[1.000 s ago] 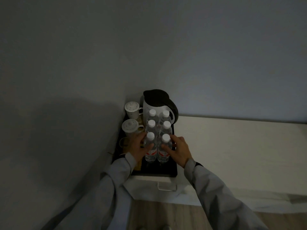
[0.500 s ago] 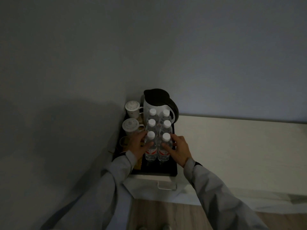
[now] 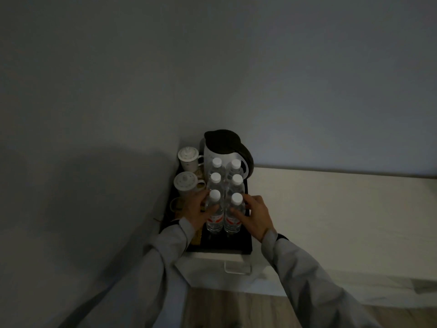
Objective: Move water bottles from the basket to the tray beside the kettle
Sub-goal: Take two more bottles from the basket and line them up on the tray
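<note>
Several clear water bottles with white caps stand in two rows on a black tray (image 3: 227,245), in front of a white kettle with a black lid (image 3: 222,147). My left hand (image 3: 198,211) wraps the front left bottle (image 3: 214,218) from its left side. My right hand (image 3: 255,216) wraps the front right bottle (image 3: 234,221) from its right side. Both front bottles stand upright on the tray and touch each other. No basket is in view.
Two white lidded cups (image 3: 188,157) (image 3: 185,184) stand on the tray's left side against the wall. The tray sits in the corner of a white counter (image 3: 331,221) that stretches to the right. A drawer handle (image 3: 237,268) lies below the tray; wooden floor shows underneath.
Both hands stay on the two front bottles. The pair and my hands have shifted very slightly toward the kettle, closing up the rows.
</note>
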